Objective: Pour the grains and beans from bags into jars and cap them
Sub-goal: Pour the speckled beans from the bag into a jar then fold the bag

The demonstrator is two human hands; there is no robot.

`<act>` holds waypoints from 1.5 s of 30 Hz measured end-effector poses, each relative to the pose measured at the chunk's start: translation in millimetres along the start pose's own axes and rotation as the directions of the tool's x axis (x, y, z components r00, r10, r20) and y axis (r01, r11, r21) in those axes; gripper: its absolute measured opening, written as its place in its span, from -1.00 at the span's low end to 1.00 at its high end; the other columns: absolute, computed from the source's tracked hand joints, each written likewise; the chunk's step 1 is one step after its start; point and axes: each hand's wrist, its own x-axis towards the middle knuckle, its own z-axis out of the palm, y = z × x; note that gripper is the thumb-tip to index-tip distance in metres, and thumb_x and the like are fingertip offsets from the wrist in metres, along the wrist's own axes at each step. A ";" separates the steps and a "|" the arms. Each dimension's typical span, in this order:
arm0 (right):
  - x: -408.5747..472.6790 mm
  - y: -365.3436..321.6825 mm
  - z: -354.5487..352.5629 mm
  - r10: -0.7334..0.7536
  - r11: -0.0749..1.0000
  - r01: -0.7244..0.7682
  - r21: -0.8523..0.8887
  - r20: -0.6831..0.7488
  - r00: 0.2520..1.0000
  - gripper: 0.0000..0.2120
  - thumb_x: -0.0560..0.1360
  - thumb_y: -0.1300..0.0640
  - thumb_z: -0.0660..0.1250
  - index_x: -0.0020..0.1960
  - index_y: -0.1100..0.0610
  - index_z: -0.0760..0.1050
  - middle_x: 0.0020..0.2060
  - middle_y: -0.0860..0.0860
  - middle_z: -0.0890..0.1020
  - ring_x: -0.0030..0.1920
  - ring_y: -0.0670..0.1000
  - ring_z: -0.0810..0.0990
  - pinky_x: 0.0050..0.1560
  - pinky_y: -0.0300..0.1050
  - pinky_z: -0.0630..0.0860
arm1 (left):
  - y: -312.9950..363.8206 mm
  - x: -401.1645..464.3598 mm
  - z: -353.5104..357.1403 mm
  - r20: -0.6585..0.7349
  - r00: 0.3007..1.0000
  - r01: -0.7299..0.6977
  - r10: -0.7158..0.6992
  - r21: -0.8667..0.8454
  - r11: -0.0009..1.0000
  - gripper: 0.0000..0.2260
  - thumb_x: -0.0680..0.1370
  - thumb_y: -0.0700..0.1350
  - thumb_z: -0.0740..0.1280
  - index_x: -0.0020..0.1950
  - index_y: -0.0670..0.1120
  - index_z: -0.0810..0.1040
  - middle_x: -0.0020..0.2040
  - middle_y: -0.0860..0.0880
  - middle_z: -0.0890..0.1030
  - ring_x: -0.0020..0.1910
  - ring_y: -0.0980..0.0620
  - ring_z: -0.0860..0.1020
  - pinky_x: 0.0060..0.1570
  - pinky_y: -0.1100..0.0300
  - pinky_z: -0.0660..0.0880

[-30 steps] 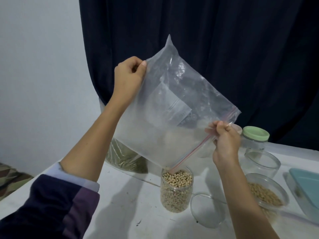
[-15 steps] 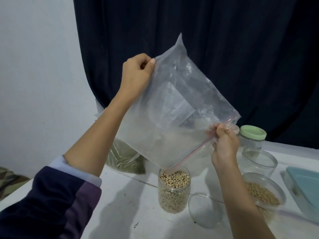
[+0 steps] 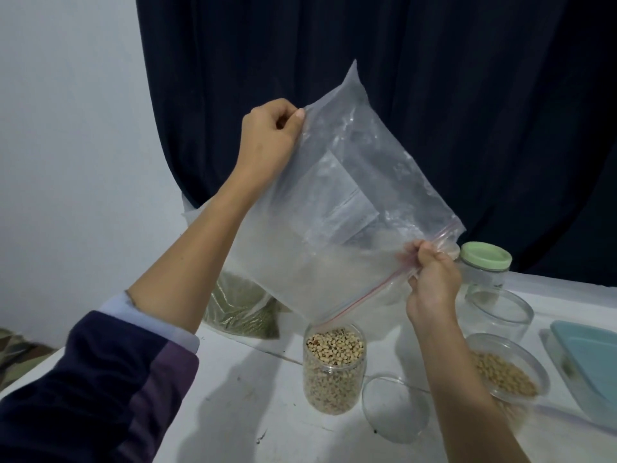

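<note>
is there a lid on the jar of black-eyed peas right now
No, the jar of black-eyed peas stands open-topped, peas showing at its mouth under the empty bag.

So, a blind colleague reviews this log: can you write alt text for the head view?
Two hands hold an emptied clear zip bag tilted over an open jar full of beans; the left hand pinches its raised corner, the right hand its zip edge. On the white table stand more jars, one green-lidded.
</note>
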 end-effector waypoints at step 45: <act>-35.6 -56.5 11.3 0.129 0.918 -0.156 0.364 0.098 0.987 -0.91 0.62 0.23 0.19 0.05 0.24 0.44 -0.14 0.12 0.55 -0.17 0.08 0.61 0.03 0.02 0.60 | -60.0 -132.3 27.4 0.080 0.996 -0.002 0.025 -0.275 0.961 -0.82 0.47 -0.28 0.30 0.06 -0.21 0.56 -0.09 0.14 0.61 -0.11 0.33 0.55 -0.12 0.48 0.43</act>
